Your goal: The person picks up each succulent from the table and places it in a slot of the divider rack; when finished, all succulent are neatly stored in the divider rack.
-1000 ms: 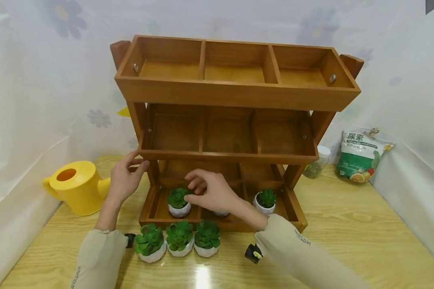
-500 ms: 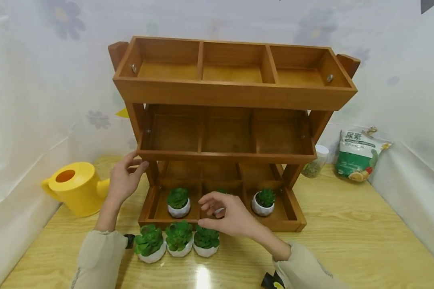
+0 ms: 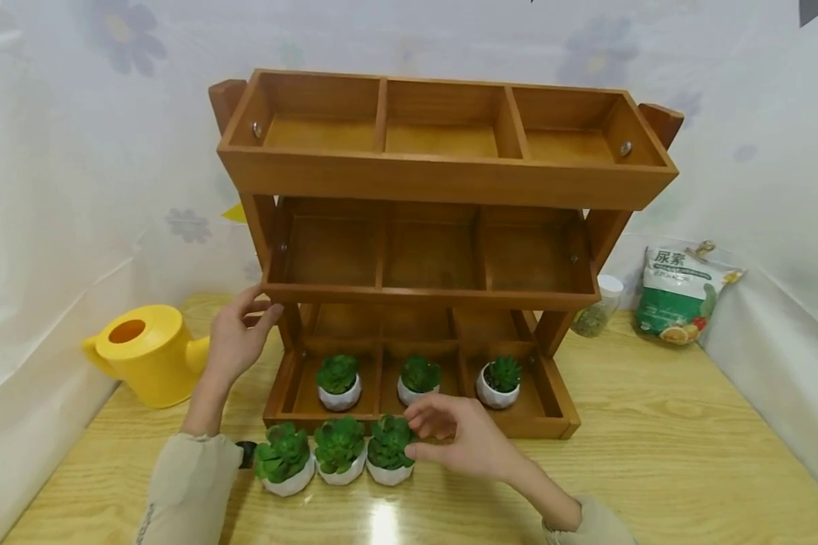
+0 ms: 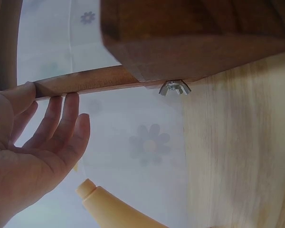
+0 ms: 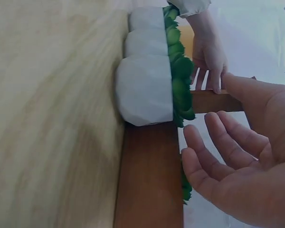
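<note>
A brown wooden plant stand [image 3: 409, 295] with three tiers faces me. My left hand [image 3: 235, 341] grips its left post [image 4: 85, 81], thumb on one side and fingers on the other. Three potted succulents, left [image 3: 338, 384], middle [image 3: 419, 378] and right [image 3: 498, 382], sit one per compartment in the bottom tier. On the table in front stand three more in white faceted pots: a left one [image 3: 284, 460], a middle one [image 3: 341, 450] and a right one [image 3: 390, 450]. Beside that right one hovers my right hand [image 3: 466, 439], fingers loosely curved, fingertips close to its leaves, holding nothing.
A yellow watering can [image 3: 146, 356] stands left of the stand, near my left forearm. At the back right are a lidded jar [image 3: 596, 306] and a clipped green-and-white bag [image 3: 682, 295]. The wood-grain table [image 3: 654, 454] has white sheeting around it.
My right hand has moved from the bottom tier's left succulent, right and toward me, to beside the front row's right succulent. The left hand keeps its grip on the post.
</note>
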A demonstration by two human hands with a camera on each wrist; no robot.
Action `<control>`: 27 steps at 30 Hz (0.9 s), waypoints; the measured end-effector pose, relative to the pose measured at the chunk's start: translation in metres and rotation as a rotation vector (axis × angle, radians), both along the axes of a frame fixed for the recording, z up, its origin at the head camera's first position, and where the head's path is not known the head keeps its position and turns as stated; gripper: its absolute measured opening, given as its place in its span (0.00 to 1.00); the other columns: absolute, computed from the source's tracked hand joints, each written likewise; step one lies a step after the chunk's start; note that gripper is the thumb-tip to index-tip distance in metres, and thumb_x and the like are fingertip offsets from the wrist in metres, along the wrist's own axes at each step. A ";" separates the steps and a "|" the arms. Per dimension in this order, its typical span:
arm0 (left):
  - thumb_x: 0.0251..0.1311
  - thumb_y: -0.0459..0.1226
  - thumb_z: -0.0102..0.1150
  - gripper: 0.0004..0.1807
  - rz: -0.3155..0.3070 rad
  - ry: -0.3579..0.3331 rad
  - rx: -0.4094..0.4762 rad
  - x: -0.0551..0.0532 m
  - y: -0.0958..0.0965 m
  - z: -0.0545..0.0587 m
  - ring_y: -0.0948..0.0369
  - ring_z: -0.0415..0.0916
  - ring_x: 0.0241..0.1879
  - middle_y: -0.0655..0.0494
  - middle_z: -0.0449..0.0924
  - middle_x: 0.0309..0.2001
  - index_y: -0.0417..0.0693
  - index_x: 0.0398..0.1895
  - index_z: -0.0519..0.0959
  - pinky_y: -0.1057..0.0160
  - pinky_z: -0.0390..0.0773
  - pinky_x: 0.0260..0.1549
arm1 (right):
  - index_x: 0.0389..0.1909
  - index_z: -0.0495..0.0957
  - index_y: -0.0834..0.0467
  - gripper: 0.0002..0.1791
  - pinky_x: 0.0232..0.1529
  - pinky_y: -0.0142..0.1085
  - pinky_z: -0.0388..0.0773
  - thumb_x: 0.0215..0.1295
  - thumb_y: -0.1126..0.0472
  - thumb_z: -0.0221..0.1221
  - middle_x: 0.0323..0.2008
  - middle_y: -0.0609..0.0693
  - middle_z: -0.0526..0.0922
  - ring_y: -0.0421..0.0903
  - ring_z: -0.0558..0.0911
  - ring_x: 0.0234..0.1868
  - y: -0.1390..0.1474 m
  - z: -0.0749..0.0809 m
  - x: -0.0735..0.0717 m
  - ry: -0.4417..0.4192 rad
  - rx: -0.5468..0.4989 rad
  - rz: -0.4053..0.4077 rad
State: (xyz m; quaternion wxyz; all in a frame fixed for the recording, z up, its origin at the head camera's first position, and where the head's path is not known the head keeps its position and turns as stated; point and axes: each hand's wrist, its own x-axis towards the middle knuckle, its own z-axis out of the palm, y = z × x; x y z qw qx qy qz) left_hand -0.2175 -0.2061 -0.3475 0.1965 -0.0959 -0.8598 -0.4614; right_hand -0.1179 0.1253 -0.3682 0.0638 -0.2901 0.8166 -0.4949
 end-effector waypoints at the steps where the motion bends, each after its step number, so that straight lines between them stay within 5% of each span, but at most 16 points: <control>1: 0.69 0.38 0.53 0.24 0.002 -0.001 0.000 0.000 0.000 0.000 0.37 0.79 0.44 0.31 0.78 0.50 0.41 0.66 0.68 0.40 0.78 0.43 | 0.46 0.80 0.59 0.18 0.38 0.37 0.82 0.57 0.57 0.69 0.38 0.51 0.83 0.45 0.83 0.37 0.001 -0.003 0.002 -0.001 0.007 -0.011; 17: 0.69 0.39 0.53 0.25 0.001 -0.013 -0.004 0.002 0.000 0.002 0.36 0.78 0.45 0.31 0.77 0.51 0.42 0.68 0.67 0.39 0.78 0.43 | 0.51 0.77 0.62 0.29 0.40 0.35 0.80 0.49 0.53 0.73 0.42 0.49 0.82 0.46 0.82 0.40 -0.006 -0.033 0.013 0.051 0.145 -0.100; 27: 0.70 0.39 0.52 0.25 0.003 -0.019 -0.007 0.001 -0.001 0.000 0.37 0.78 0.45 0.32 0.77 0.52 0.42 0.68 0.67 0.39 0.78 0.44 | 0.52 0.78 0.57 0.30 0.45 0.37 0.79 0.48 0.51 0.74 0.44 0.46 0.82 0.44 0.80 0.43 -0.014 -0.036 0.016 0.112 0.213 -0.150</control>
